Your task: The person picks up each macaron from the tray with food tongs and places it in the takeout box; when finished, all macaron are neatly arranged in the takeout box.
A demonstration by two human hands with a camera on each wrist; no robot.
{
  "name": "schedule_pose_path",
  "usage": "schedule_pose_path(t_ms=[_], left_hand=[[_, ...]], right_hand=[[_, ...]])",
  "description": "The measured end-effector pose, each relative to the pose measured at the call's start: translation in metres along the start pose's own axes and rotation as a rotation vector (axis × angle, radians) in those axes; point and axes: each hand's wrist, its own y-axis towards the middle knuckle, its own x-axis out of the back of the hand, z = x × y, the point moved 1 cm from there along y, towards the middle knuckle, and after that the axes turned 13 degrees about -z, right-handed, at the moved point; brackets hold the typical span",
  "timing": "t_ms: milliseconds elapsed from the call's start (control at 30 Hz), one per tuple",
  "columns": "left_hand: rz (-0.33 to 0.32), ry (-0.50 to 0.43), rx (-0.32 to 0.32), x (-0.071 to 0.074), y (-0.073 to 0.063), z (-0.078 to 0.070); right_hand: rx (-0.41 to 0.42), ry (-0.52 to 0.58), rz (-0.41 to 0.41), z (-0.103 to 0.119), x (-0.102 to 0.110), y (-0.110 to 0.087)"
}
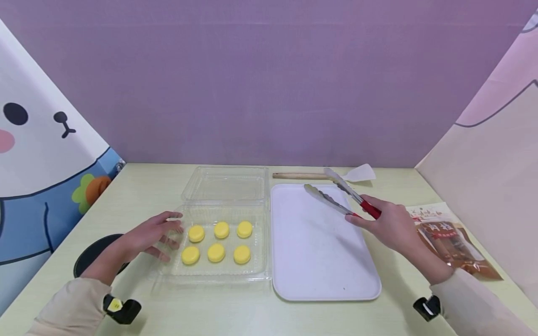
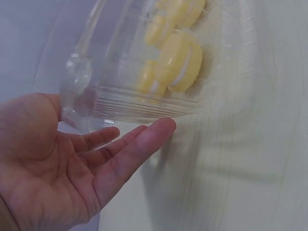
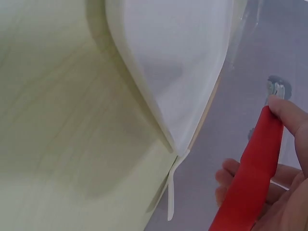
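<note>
My right hand (image 1: 392, 226) grips a pair of metal tongs with red handles (image 1: 371, 208), whose two arms stand apart over the white tray (image 1: 319, 261). In the right wrist view, the thumb lies along the red handle (image 3: 262, 154). At the left side of a clear plastic box (image 1: 258, 273) is my left hand (image 1: 153, 235), its fingers extended and spread. The left wrist view shows those fingertips right at the box's edge. Several yellow macarons (image 1: 216, 252) sit in two rows in the box, whose clear lid (image 1: 227, 184) is folded back.
Behind the tray lies a spatula with a wooden handle and white blade (image 1: 361, 173). A brown and white food packet (image 1: 449, 238) is at the right, partly behind my right forearm. My left forearm partly covers a round black dish (image 1: 94, 254).
</note>
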Motion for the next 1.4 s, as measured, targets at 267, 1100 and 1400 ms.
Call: schedule_pose_path(t_ms=[267,1100,1400], left_hand=[[0.006,-0.013,-0.002,0.001,0.001,0.002],[0.019,-0.022,0.01,0.0,0.0,0.0],[0.032,-0.027,0.017,0.0,0.002,0.001]], right_hand=[[-0.054,-0.043,-0.002,-0.014,0.004,-0.004],[-0.274,-0.17,0.158,-0.069,0.009,-0.014],[-0.283,-0.199,0.186,-0.075,0.002,-0.017]])
